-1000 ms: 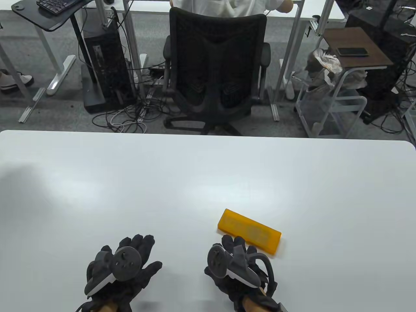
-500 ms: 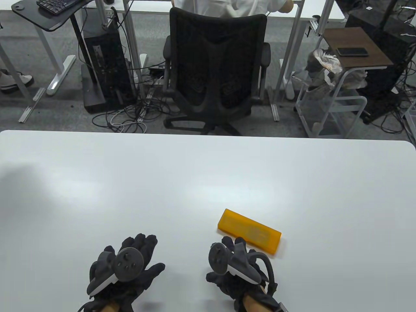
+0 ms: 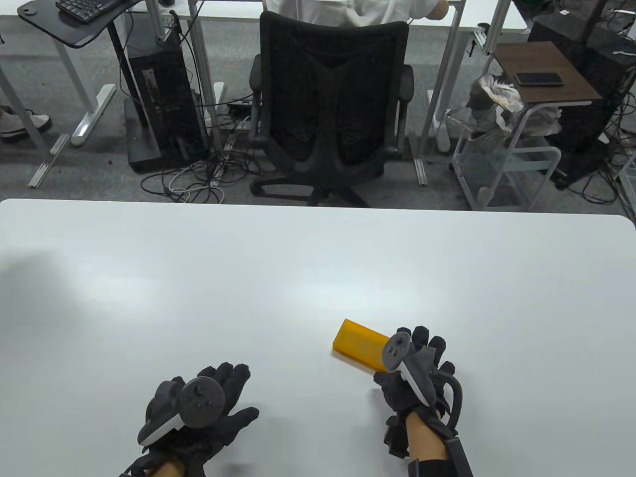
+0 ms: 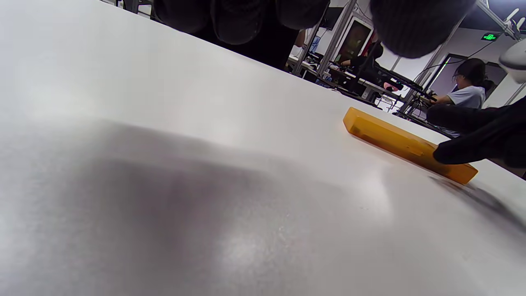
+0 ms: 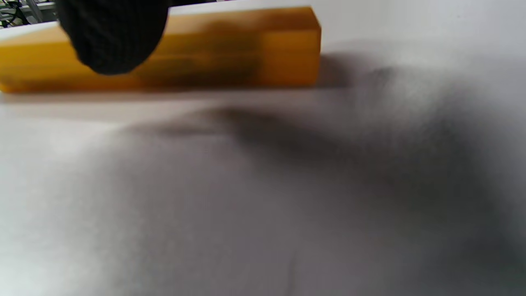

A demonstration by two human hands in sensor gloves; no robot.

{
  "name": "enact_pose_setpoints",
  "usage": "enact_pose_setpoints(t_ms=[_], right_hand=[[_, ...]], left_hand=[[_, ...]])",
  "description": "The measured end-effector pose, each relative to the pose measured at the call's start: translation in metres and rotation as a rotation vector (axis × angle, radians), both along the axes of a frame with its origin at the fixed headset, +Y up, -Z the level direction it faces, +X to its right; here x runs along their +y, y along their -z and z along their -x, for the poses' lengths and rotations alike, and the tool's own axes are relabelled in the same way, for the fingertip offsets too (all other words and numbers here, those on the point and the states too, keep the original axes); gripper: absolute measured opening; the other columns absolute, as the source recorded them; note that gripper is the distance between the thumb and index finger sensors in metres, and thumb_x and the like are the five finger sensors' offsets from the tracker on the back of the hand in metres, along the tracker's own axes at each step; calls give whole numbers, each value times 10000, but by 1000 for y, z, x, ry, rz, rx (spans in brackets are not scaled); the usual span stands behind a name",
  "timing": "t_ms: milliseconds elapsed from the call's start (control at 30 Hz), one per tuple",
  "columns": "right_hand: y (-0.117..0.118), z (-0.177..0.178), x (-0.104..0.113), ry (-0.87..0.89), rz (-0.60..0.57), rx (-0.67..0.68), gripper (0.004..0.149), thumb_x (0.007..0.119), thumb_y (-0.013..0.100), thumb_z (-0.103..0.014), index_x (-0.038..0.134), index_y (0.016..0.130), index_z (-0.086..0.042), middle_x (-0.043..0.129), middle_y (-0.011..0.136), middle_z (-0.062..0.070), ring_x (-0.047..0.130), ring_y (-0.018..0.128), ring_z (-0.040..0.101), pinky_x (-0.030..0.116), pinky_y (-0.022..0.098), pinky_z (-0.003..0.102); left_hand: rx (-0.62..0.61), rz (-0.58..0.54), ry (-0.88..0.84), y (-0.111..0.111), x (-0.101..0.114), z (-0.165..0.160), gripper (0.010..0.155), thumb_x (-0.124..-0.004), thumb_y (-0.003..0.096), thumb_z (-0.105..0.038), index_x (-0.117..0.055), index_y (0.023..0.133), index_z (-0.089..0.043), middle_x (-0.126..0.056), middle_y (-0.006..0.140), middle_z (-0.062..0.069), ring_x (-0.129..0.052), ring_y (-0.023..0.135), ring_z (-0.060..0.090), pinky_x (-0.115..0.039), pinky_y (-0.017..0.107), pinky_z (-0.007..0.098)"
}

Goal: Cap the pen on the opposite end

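An orange translucent box (image 3: pixel 355 345) lies flat on the white table (image 3: pixel 248 278), at the front and right of the middle. No pen or cap shows in the open; a dark blurred shape sits inside the box in the right wrist view (image 5: pixel 246 49). My right hand (image 3: pixel 420 360) hovers over the box's right half with its fingers spread, covering that half. Its thumb (image 4: pixel 456 150) is at the box's near side (image 4: pixel 390 137). My left hand (image 3: pixel 213 397) lies palm down on the table, fingers spread and holding nothing, well left of the box.
A black office chair (image 3: pixel 330 109) stands beyond the table's far edge. A small wooden side table with a phone (image 3: pixel 539 78) stands at the back right. Desks, a computer tower and cables fill the floor behind.
My right hand has moved right and forward, from the table in front of the box to above its right half. My left hand has shifted slightly right.
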State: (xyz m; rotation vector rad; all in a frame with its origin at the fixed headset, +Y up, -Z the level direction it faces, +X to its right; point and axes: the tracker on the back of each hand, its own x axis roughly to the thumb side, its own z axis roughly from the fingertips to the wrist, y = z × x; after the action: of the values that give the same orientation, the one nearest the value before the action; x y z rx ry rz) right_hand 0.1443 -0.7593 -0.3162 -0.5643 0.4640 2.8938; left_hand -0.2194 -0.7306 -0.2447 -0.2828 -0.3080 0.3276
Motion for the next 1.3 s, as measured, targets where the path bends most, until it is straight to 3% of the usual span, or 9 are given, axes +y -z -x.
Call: enact_pose_setpoints(t_ms=[100, 200, 367, 567, 733, 967, 1167, 1300], right_hand=[[4, 2, -10, 32, 86, -6, 856, 758, 446, -445, 177, 1068, -363, 181, 1192, -57, 148, 1116, 310, 349, 795, 643], [5, 3, -8, -55, 1, -20, 811, 782, 444, -390, 278, 1079, -368, 368, 1219, -55, 309, 1143, 291, 415, 802, 618], [4, 4, -5, -71, -41, -25, 827, 846, 405, -344, 371, 1081, -334, 490, 1206, -10, 490, 1123, 345, 642, 747, 536], [1, 9, 6, -118, -132, 3, 841, 855, 377, -355, 418, 1087, -249, 569, 1173, 61, 605, 1060, 407, 725, 657, 542], [-5, 45, 23, -49, -197, 224, 851, 859, 366, -354, 420, 1085, -233, 573, 1165, 62, 616, 1046, 408, 735, 637, 548], [-17, 109, 10, -87, -137, 559, 862, 870, 346, -357, 420, 1076, -267, 585, 1157, 8, 620, 1054, 360, 742, 647, 532], [-22, 125, -2, -111, -97, 644, 861, 875, 334, -355, 421, 1064, -292, 581, 1149, -26, 613, 1058, 323, 741, 658, 519], [-23, 123, -2, -90, -104, 654, 868, 886, 327, -356, 426, 1060, -301, 593, 1142, -37, 614, 1059, 308, 744, 662, 512]], left_hand=[[-3, 14, -5, 2, -2, 0, 824, -699, 543, -595, -351, 1173, -193, -389, 1242, 243, -365, 1123, 561, -176, 609, 852], [9, 27, 4, 4, -5, 3, 824, -698, 545, -593, -350, 1173, -189, -389, 1241, 244, -366, 1120, 565, -175, 606, 853], [29, 37, -6, 5, -8, 7, 825, -701, 544, -593, -350, 1172, -188, -388, 1240, 245, -367, 1119, 564, -174, 606, 852], [50, 54, 14, 6, -13, 10, 834, -706, 542, -591, -340, 1171, -183, -384, 1238, 248, -373, 1116, 564, -185, 608, 852], [84, 34, 26, 8, -11, 14, 841, -716, 539, -591, -337, 1170, -184, -378, 1241, 236, -376, 1120, 555, -202, 621, 848], [66, 0, 127, 11, -12, 10, 861, -796, 520, -536, -352, 1159, -166, -436, 1241, 178, -418, 1128, 525, -233, 647, 837], [-5, -12, 273, 26, -28, -12, 966, -854, 475, -516, -257, 1146, -162, -356, 1255, 134, -368, 1154, 484, -225, 673, 823], [-51, -7, 270, 34, -40, -26, 958, -891, 459, -468, -281, 1140, -181, -393, 1251, 108, -409, 1161, 451, -234, 687, 815]])
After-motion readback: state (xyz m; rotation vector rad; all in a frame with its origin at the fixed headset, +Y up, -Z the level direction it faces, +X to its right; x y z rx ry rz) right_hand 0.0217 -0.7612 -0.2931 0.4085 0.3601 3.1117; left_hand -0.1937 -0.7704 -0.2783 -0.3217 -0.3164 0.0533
